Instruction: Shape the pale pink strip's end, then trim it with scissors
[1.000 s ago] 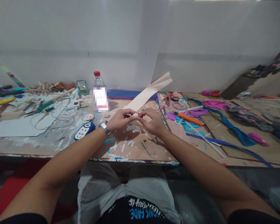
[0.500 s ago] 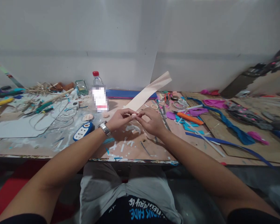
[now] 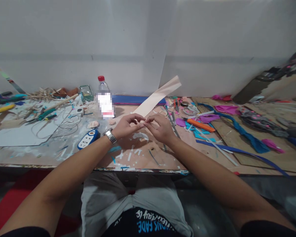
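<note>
Between my fingertips is a small pale peach piece [image 3: 142, 122], perhaps crumpled paper; most of it is covered by the fingers. My left hand [image 3: 128, 126], with a metal watch at the wrist, pinches it from the left. From the right, my right hand [image 3: 160, 127] pinches the same piece, thumb and forefinger together. Behind the hands a long pale peach strip [image 3: 156, 97] slants up toward the wall. Left of my left hand lie two small crumpled peach pieces, one a peach rosette [image 3: 111, 122], the other a larger peach clump [image 3: 93, 124].
A blue and white power strip [image 3: 88, 139] lies left of my wrist, behind it a red-capped bottle [image 3: 105, 100]. Pliers [image 3: 45, 113] and cords lie on white board at left. An orange cutter [image 3: 201, 125], blue ribbon [image 3: 236, 126] and paper scraps spread to the right.
My fingers have shifted slightly around the small peach piece, which is turned a little. Both hands remain in nearly the same place; the things on the table have not moved.
</note>
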`<state>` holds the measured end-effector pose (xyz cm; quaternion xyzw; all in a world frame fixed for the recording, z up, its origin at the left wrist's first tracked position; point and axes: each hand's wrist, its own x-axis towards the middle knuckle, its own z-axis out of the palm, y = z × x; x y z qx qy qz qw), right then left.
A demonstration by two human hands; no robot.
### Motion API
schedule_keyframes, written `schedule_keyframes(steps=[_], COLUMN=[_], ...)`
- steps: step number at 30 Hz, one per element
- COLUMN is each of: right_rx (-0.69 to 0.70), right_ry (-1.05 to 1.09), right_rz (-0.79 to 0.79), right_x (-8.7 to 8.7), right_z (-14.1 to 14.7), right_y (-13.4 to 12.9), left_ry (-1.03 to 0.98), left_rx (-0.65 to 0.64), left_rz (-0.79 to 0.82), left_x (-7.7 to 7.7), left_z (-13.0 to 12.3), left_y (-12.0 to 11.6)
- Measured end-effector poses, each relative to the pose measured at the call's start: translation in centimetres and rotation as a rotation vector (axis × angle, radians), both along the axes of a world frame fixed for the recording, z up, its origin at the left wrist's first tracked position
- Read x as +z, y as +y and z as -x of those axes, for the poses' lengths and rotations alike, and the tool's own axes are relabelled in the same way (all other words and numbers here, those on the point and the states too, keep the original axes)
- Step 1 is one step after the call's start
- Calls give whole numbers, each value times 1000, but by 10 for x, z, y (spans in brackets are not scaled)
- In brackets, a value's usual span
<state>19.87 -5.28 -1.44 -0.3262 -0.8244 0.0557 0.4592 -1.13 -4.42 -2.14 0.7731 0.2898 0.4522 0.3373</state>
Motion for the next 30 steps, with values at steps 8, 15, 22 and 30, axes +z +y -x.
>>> schedule_keyframes(steps=[8,15,22,30], right_rx=[15,38,45,26], right_ry=[-1,-14,-17,7], right_rz=[-23,-12,-23,-50], right_x=[-1,-2,-1,-2], right_z=[0,-1,-1,-2], right_y=[1,1,1,3], left_ry=[16,70,99,136], left_rx=[52,64,62,51], left_rz=[-40,-69,-58,-76], left_x=[0,-3,-3,0], left_z=[0,1,2,2], left_y=[0,0,0,1])
